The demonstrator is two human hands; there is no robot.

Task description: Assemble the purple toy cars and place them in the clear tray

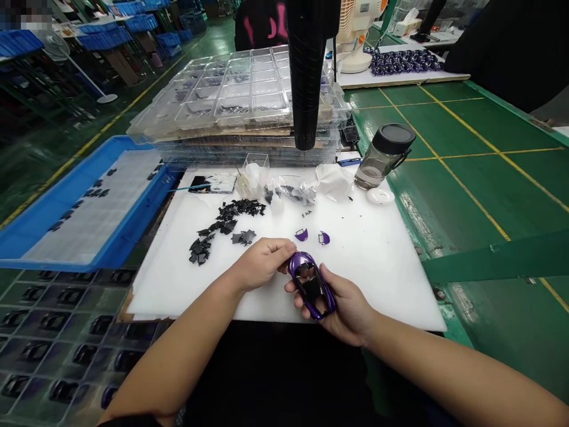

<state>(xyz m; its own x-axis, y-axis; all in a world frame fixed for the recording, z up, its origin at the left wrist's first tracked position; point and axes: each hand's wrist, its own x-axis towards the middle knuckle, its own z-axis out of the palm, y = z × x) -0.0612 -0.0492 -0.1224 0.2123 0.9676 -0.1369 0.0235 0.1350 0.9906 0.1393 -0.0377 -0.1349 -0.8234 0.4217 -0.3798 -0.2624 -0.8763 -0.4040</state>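
White board (pixel 377 279), a purple shell (pixel 312 287) held over its near edge.
The right hand (pixel 344 302) grips the shell's sides, its long axis slanting far-left to near-right, smooth end pointing away; the left hand (pixel 262 264) pinches, fingertips together, at that end. Two purple pieces (pixel 301 235) lie beyond.

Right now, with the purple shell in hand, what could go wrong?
The purple shell in the right hand might slip and strike the two small purple pieces lying loose just beyond. The loose black bits beyond the left hand could scatter if brushed. The dark-lidded bottle near the right edge of the white board might topple if knocked.
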